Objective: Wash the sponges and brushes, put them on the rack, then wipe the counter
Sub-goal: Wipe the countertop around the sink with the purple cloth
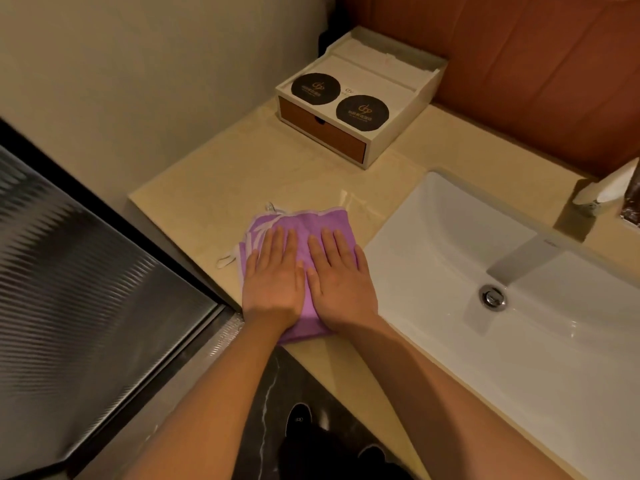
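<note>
Two hands, head view: the left hand (273, 285) and right hand (341, 282) lie side by side, palms down and fingers straight, neither grasping anything. Both press flat on the cloth.
Purple cloth (311, 223): folded into a pad on the counter under both palms, with a white hanging loop trailing off its left edge. The flat two-handed press likely spreads the weight so the whole pad rubs the surface.
Counter (242, 168): beige and glossy. The cloth sits near its front edge, just left of the sink.
Sink (519, 341): a white basin set into the counter to the right, with a chrome drain (491, 297) in its floor.
Drawer box (360, 98): white, at the back corner, well apart from the cloth, with two round black coasters (316, 89) on top.
Glass door (86, 271): ribbed, to the left below counter level.
Task stage: judged to be the counter wipe. No sponges, brushes or rack are in view.
</note>
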The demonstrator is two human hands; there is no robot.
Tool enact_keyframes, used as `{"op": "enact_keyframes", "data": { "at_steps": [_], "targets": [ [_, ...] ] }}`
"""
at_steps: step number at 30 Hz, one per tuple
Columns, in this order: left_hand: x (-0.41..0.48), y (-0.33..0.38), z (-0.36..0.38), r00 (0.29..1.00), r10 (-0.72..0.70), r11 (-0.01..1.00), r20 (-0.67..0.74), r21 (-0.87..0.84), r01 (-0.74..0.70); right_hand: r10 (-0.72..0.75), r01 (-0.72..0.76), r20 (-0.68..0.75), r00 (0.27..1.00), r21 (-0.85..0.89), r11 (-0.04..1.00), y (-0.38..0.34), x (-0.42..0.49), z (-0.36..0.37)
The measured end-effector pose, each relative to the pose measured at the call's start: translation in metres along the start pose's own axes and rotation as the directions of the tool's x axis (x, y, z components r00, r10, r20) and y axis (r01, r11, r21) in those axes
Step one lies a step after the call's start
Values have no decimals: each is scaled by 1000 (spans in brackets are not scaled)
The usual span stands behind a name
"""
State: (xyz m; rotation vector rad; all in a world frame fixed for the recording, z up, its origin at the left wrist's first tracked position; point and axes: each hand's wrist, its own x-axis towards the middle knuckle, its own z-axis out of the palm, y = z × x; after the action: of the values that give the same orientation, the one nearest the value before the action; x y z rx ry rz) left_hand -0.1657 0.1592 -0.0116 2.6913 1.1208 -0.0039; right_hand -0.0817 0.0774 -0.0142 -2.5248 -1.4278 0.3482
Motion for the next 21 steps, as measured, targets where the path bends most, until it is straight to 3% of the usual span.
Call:
{"op": "enact_keyframes", "data": {
  "at_steps": [9, 21],
  "targets": [
    [31, -2, -2, 999, 33, 999, -12, -4, -34, 7, -7, -5, 1000, -2, 1000, 8, 31, -2],
    [131, -5, -7, 938, 340, 933, 60, 98, -345, 250, -249, -15, 968, 44, 967, 15, 88, -15]
  ]
}}
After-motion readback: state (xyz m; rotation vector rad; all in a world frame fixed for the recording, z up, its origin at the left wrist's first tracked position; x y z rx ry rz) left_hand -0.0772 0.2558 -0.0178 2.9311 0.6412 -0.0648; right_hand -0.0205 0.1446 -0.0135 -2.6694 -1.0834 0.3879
